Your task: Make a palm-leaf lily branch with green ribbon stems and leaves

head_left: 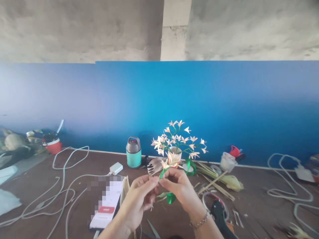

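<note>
My left hand (141, 194) and my right hand (178, 187) meet low in the middle of the view. Thumbs and fingers of both are pinched together on the green-wrapped stem of a pale handmade flower (164, 164), which points up and away from me. A roll of green tape (170, 198) shows just below my right hand; whether its strip runs to the stem is hidden. Behind the hands stands a white cup (175, 152) with several pale flowers (184, 140) on thin green stems. Another green ribbon roll (191, 167) lies to its right.
A phone (107, 207) leans left of my hands, near a turquoise flask (134, 154) and white cables (65, 186). Scissors (153, 229) lie close in front. Rightward are dried husks (230, 182), a black glue gun (220, 215) and a white tub (228, 161). A blue partition (199, 99) stands behind.
</note>
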A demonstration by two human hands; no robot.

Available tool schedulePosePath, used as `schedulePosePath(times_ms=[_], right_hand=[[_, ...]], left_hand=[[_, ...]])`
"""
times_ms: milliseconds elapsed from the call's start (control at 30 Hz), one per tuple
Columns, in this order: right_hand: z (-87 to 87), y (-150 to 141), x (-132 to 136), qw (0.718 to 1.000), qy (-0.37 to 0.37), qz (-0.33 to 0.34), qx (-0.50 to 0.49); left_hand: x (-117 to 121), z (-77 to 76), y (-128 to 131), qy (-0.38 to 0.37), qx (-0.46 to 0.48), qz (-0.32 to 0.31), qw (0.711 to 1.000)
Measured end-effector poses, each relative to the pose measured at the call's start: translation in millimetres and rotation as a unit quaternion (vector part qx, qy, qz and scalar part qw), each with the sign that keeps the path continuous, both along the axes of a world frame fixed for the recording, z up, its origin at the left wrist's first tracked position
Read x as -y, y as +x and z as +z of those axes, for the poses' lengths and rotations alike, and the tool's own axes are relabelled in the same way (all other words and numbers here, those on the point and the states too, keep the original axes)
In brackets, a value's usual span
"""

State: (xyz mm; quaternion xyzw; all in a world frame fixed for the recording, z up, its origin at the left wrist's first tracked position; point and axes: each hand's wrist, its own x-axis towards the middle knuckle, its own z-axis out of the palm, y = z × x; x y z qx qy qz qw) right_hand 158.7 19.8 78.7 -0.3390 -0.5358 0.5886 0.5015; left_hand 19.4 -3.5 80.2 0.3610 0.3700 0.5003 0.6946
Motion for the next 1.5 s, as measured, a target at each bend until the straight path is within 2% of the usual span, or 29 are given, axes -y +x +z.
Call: schedulePosePath(times_ms=[100, 333, 433, 500, 600, 667, 700, 800, 967, 1100, 1233, 1367, 1500], right_hand=[[0.9, -1.1, 0.5, 1.000, 0.013, -0.023, 0.014], [1.5, -2.3, 0.8, 1.000, -0.012, -0.026, -0.008], [2.3, -3.5, 1.2, 0.999, -0.008, -0.040, 0.002], [2.9, -4.5, 1.6, 0.999, -0.014, -0.047, 0.007], [3.6, -6.2, 2.5, 0.998, -0.022, -0.057, 0.012], [4.2, -7.4, 3.0, 0.997, -0.015, -0.070, 0.015], [4.6, -7.9, 3.2, 0.997, -0.011, -0.077, 0.018], [5.9, -9.4, 4.1, 0.997, -0.001, -0.082, 0.009], [5.3, -11.6, 4.9, 0.998, -0.012, -0.034, -0.052], [3.7, -11.8, 5.1, 0.997, -0.021, -0.019, -0.074], [3.9, -8.0, 5.4, 0.996, -0.015, -0.012, -0.085], [-1.0, -2.0, 2.0, 0.994, -0.026, 0.039, -0.102], [-8.1, 0.1, -1.9, 0.993, -0.030, 0.045, -0.109]], left_hand=[[-0.8, 0.8, -1.1, 0.015, -0.041, 0.017, 0.999], [-0.9, 1.4, -2.1, -0.004, -0.016, 0.018, 1.000], [-0.2, -1.3, 0.0, 0.053, -0.077, 0.047, 0.994], [-0.2, -5.8, 0.6, 0.147, -0.154, 0.091, 0.973], [-0.3, -13.8, -0.6, 0.287, -0.274, 0.182, 0.900], [-0.2, -17.5, -2.0, 0.337, -0.306, 0.214, 0.864], [-0.2, -18.4, -2.7, 0.349, -0.307, 0.220, 0.858], [-0.5, -18.3, -3.5, 0.336, -0.272, 0.215, 0.876], [-0.6, -14.6, -2.6, 0.184, -0.207, 0.145, 0.950], [-0.2, -12.3, -0.7, 0.109, -0.122, 0.093, 0.982], [-0.3, -9.2, -0.5, 0.063, -0.054, 0.053, 0.995], [0.4, -3.9, -2.8, 0.031, -0.015, 0.003, 0.999], [1.9, 0.8, -3.1, -0.016, 0.032, -0.015, 0.999]])
